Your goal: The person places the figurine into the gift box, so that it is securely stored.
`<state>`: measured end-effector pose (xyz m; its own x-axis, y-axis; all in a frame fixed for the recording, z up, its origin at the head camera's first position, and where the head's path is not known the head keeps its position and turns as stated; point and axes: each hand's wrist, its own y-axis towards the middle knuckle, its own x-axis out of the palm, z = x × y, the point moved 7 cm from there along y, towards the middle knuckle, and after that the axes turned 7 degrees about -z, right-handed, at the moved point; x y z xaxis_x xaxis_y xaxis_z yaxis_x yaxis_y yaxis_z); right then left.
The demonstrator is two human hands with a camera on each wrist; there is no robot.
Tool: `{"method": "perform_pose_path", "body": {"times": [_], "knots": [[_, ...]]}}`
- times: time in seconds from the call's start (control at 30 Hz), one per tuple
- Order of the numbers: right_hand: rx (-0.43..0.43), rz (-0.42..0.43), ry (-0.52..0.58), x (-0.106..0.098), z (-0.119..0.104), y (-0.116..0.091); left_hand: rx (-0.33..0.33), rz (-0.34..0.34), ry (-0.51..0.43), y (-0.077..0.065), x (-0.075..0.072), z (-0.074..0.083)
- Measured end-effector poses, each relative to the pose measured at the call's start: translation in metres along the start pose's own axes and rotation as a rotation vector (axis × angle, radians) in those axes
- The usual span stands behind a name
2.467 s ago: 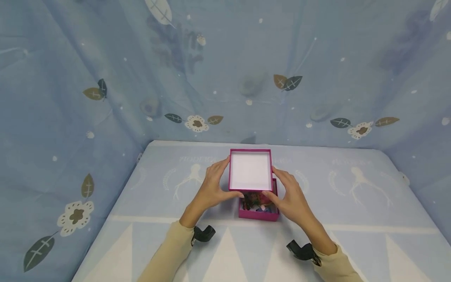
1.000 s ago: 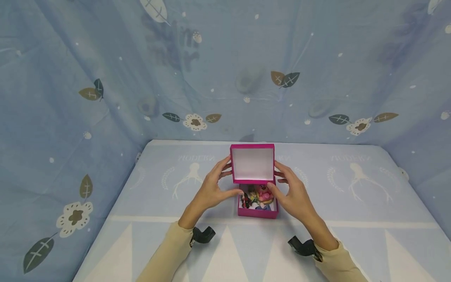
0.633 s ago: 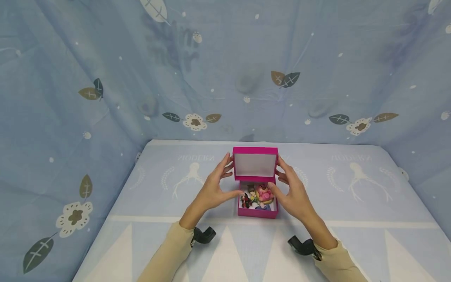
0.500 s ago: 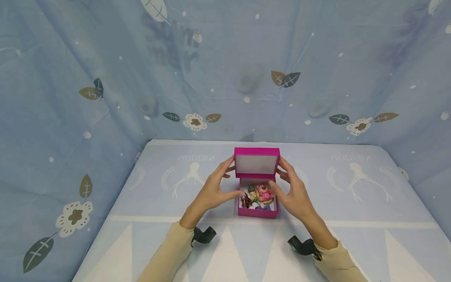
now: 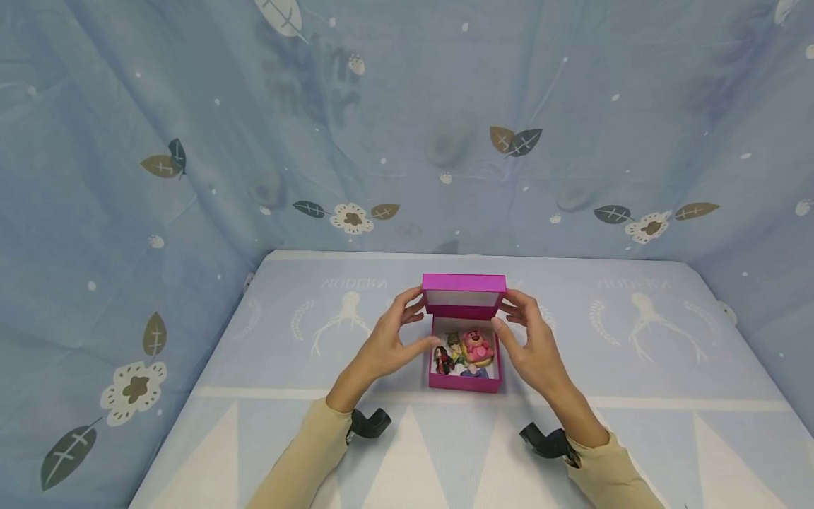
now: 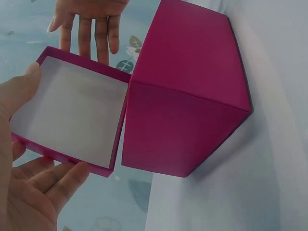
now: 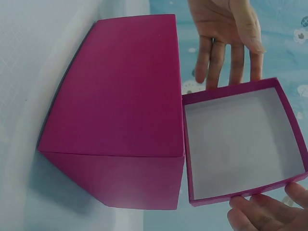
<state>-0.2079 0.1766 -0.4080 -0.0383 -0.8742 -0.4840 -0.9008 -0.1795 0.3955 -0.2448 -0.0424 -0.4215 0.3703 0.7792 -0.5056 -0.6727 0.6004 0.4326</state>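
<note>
Between both hands a magenta box lid [image 5: 465, 286], white inside, is tilted up at the back edge of a magenta box [image 5: 466, 384]. My left hand [image 5: 384, 345] touches the lid's left side with extended fingertips, its thumb pointing at the box's left wall. My right hand [image 5: 533, 346] presses the right side with its fingers, its thumb by the box's right rim. Both wrist views show the lid's inside [image 6: 72, 110] [image 7: 245, 139] beyond the box's outer walls [image 6: 187, 96] [image 7: 115, 91]. In the box lie a pink bear figure [image 5: 476, 347], a dark red one [image 5: 443, 360] and other small figures.
The box stands on a table with a pale blue and white printed cover [image 5: 286, 413]. A blue patterned curtain [image 5: 407, 106] hangs behind the table and along its left. A black camera mount sits on each wrist [image 5: 371, 424].
The lid has tilted from facing up to facing forward, its inside now foreshortened. It has moved off the box's back part, uncovering the figures. The hands stay at its sides.
</note>
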Motion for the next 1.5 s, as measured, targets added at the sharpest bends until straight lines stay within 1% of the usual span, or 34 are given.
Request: {"method": "perform_pose_path", "body": {"times": [0.2,0.3,0.43,0.6,0.7,0.83,0.93,0.97,1.07,1.27,1.5], "knots": [[0.013,-0.015,0.025,-0.002,0.000,0.000,0.044,0.020,0.034,0.000,-0.003,0.003],[0.021,-0.027,0.028,-0.002,0.001,-0.001,0.039,0.026,0.064,0.000,-0.003,0.002],[0.022,-0.037,0.035,-0.002,0.002,-0.001,0.030,0.032,0.071,0.000,-0.004,0.003],[0.003,-0.058,-0.009,0.001,0.002,-0.001,0.046,0.039,0.078,0.001,-0.005,0.006],[-0.013,-0.063,-0.018,0.001,0.001,-0.001,0.064,0.044,0.069,0.002,-0.005,0.012],[-0.011,-0.058,-0.009,0.000,0.000,-0.002,0.086,0.036,0.043,0.003,-0.009,0.032],[-0.008,-0.050,-0.002,0.000,-0.001,-0.001,0.082,0.024,0.031,0.004,-0.011,0.043],[-0.009,-0.047,-0.001,0.000,-0.001,-0.001,0.079,0.022,0.026,0.004,-0.012,0.044],[-0.017,-0.040,0.004,0.001,-0.002,-0.001,0.071,0.018,0.022,0.004,-0.012,0.046],[-0.026,-0.051,0.003,0.000,-0.003,-0.001,0.077,0.020,0.034,0.003,-0.011,0.044],[-0.044,-0.100,0.004,0.000,-0.002,-0.001,0.076,0.024,0.035,0.002,-0.012,0.043]]}}
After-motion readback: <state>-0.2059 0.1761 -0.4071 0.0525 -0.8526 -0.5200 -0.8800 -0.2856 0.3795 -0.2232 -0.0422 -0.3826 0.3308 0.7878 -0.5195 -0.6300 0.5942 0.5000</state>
